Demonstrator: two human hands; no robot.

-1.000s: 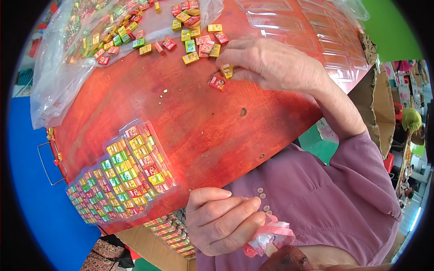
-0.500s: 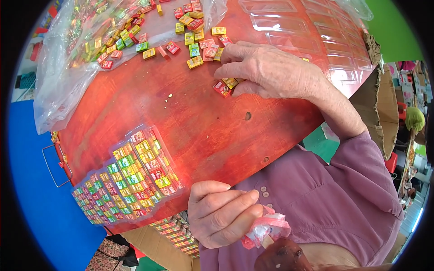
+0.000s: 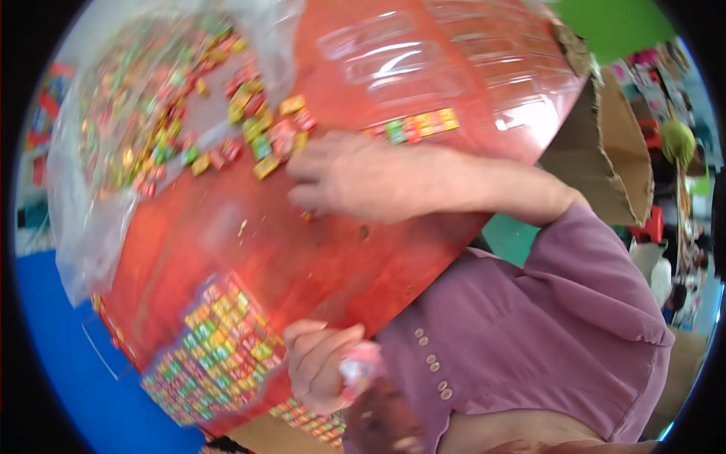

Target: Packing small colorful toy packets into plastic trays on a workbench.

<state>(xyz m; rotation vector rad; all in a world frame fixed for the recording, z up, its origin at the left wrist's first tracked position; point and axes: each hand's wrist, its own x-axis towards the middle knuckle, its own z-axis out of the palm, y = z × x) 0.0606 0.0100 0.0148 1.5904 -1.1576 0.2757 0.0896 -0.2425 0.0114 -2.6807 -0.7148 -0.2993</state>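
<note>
**Sorting small wrapped sweets on a red surface**

While the right hand (image 3: 355, 185) lies flat on the red surface (image 3: 318, 257), its fingers (image 3: 306, 170) are spread and loosely bent, grasping nothing that shows.

Head view:
- Loose sweets (image 3: 265, 140): just beyond the fingertips, spilling from a clear plastic bag (image 3: 113, 151).
- Short row of sweets (image 3: 416, 125): beyond the knuckles.
- Left hand (image 3: 318, 363): curled round a pink wrapped item (image 3: 359, 371), blurred.
- Packed tray of sweets (image 3: 219, 352): just beside the left fingers.

Judgement: draw few pieces at once, keeping wrappers face up.
</note>
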